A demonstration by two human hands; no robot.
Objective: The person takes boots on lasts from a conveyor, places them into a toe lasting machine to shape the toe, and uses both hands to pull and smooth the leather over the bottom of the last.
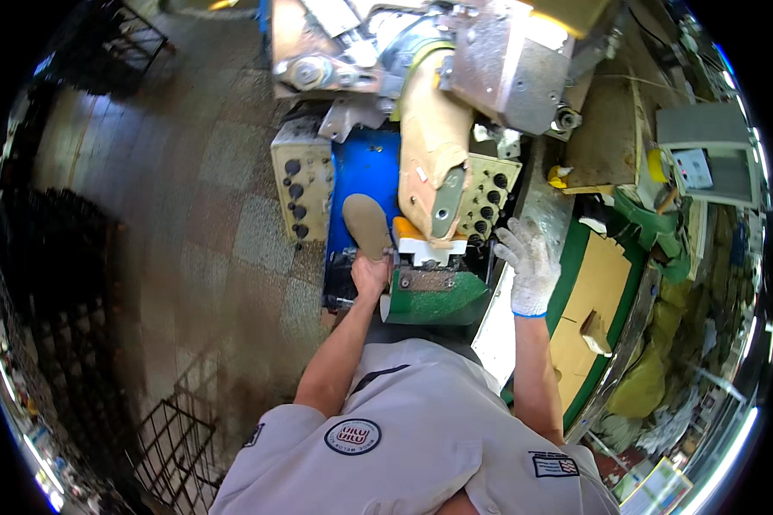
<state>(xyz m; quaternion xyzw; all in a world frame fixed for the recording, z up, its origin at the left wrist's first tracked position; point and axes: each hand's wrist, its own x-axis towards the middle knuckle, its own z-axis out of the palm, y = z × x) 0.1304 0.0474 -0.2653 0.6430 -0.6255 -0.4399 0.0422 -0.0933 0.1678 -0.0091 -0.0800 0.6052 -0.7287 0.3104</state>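
My bare left hand (369, 275) is closed around the lower end of a brown sole-shaped piece (366, 225), its rounded end pointing away from me. Just to its right, a tan leather boot upper (429, 129) is held in the shoe machine (511, 73). A green-grey plate with a hole (447, 206) shows at the upper's near end, above an orange and white support block (431, 247). To the right of that block, my right hand (528, 266) wears a white knit glove. Its fingers are spread, with nothing in them.
Control panels with black knobs (301, 190) flank the machine, whose green guard (438, 300) sits close to my waist. On the right, a green-edged bench (588, 309) carries cardboard and a small tan piece (594, 333). Wire racks (176, 438) stand on the tiled floor at left.
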